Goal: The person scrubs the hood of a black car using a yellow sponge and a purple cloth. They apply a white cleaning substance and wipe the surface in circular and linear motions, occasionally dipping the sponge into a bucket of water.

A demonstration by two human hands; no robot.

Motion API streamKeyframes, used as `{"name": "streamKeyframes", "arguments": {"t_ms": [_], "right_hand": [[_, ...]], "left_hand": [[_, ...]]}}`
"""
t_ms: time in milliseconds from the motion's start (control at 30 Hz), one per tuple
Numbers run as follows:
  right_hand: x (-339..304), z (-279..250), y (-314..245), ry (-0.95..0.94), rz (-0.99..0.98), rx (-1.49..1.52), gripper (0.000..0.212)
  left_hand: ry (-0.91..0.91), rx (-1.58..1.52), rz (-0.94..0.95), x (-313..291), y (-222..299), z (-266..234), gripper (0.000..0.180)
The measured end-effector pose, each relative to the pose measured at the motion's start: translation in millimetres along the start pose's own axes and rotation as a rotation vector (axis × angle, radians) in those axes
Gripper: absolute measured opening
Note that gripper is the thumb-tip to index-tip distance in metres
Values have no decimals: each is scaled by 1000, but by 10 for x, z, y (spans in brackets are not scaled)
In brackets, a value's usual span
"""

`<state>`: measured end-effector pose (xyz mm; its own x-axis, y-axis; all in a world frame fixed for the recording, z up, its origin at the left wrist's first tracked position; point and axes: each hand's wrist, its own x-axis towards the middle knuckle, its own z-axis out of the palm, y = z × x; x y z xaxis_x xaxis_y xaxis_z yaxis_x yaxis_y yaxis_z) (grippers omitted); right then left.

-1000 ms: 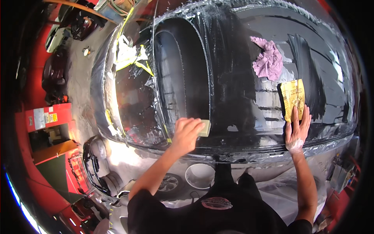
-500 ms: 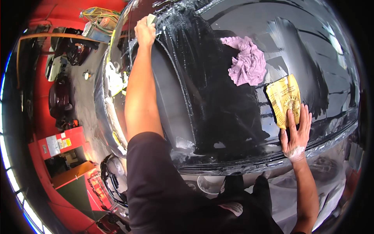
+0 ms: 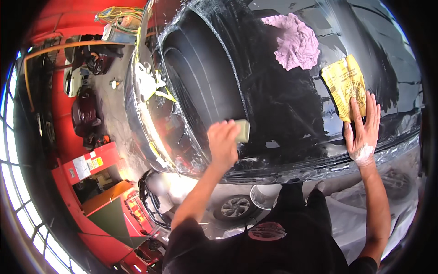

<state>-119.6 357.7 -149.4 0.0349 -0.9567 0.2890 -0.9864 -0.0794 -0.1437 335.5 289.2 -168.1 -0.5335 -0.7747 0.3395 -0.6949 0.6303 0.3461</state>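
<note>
A wet, glossy black car panel point(image 3: 278, 93) spreads out before me, streaked with whitish residue. My left hand point(image 3: 223, 144) is closed round a pale green sanding block point(image 3: 244, 131), pressing it to the panel near the close edge. A curved whitish line runs up the surface from beside the block. On the right, my right hand point(image 3: 363, 130) lies flat with its fingers spread, fingertips over the lower part of a yellow printed packet point(image 3: 344, 86). White residue marks that wrist. Beyond the packet, a crumpled light purple cloth point(image 3: 297, 43) rests on the panel.
Below the panel's near edge are a round container point(image 3: 263, 197) and a wheel point(image 3: 236, 208). Plastic sheeting point(image 3: 340, 217) covers something at the lower right. Leftward stand a red cabinet point(image 3: 109, 157), a dark red car part point(image 3: 85, 112) and a cable-filled bin point(image 3: 123, 28).
My left hand has drawn the block from the panel's far left toward me and rightward. My right hand stays on the packet. The whole view has shifted, showing the wheel below.
</note>
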Motion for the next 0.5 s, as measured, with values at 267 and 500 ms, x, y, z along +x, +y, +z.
{"name": "streamKeyframes", "arguments": {"t_ms": [267,500], "right_hand": [[10,-43,-25,-37,26,35,64],[65,-11,-43,-33,16,107,63]], "left_hand": [[-77,-179,43,934,-372,-187,44],[336,153,-134,3728,-2556,182,35]]}}
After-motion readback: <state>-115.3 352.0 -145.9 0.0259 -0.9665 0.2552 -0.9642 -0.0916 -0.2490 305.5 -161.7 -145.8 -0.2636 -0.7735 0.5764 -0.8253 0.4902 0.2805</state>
